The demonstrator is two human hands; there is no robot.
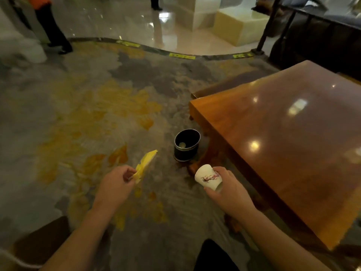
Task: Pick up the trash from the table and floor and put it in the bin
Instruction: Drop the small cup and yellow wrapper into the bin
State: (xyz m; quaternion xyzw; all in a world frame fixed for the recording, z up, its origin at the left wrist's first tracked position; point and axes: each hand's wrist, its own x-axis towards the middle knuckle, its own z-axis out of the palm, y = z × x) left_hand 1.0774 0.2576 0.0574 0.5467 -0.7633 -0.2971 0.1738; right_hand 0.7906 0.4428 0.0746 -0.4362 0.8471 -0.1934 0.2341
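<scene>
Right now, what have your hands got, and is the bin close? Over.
Left hand pinching yellow wrapper. Right hand gripping paper cup, tipped sideways. Bin ahead on carpet beside table, something small inside. Nothing blocking.

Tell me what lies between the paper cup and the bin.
Head view: only bare patterned carpet separates the paper cup in the right hand from the bin.

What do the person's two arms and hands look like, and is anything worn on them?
Both forearms are bare as far as the picture shows: no sleeves, gloves, watch or bracelet in view. The left hand and the right hand show no rings that I can make out, though the picture is slightly blurred. The fingers are uncovered.
</scene>
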